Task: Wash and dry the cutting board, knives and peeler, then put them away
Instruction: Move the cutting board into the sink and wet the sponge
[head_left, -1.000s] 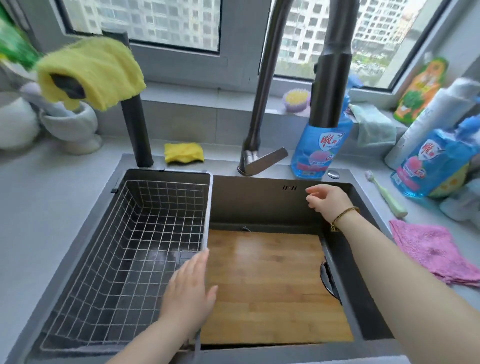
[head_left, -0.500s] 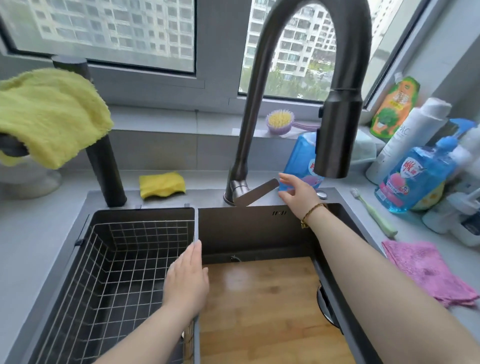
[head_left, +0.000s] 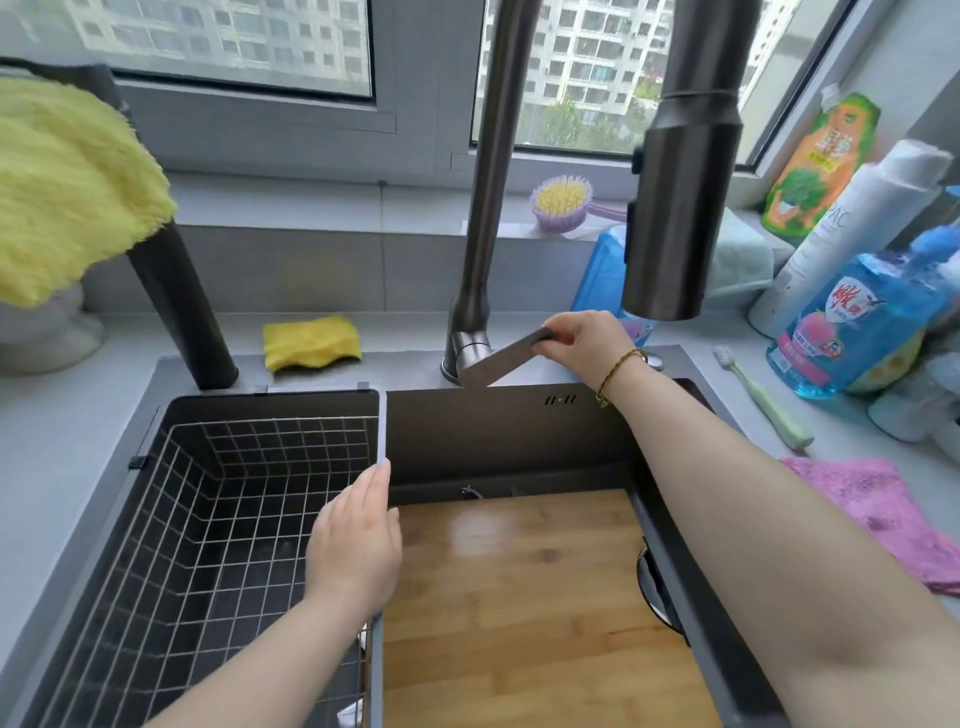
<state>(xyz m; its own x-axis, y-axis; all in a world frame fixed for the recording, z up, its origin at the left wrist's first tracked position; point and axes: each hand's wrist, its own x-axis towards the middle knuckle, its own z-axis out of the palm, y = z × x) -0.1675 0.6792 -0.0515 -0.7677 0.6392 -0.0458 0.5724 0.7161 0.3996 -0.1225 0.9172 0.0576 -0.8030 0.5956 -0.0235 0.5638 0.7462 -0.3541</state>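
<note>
A wooden cutting board (head_left: 524, 613) lies flat across the right basin of the dark sink (head_left: 498, 436). My right hand (head_left: 587, 343) grips the end of the faucet's flat lever handle (head_left: 498, 358) behind the basin. My left hand (head_left: 356, 545) rests with straight fingers on the divider between the two basins, at the board's left edge. The tall dark faucet (head_left: 488, 208) arches over, and its spray head (head_left: 675, 208) hangs above the right basin. No water runs. No knife or peeler is visible.
A wire basket (head_left: 223, 519) fills the left basin. A yellow sponge (head_left: 310, 342) lies behind it, a yellow cloth (head_left: 67, 187) hangs on a dark post at left. Blue soap bottles (head_left: 857, 332), a toothbrush (head_left: 758, 400) and a pink cloth (head_left: 878, 504) crowd the right counter.
My right hand has risen from over the basin to the faucet lever and closed on it. My left hand slid forward along the divider. The view tilted up.
</note>
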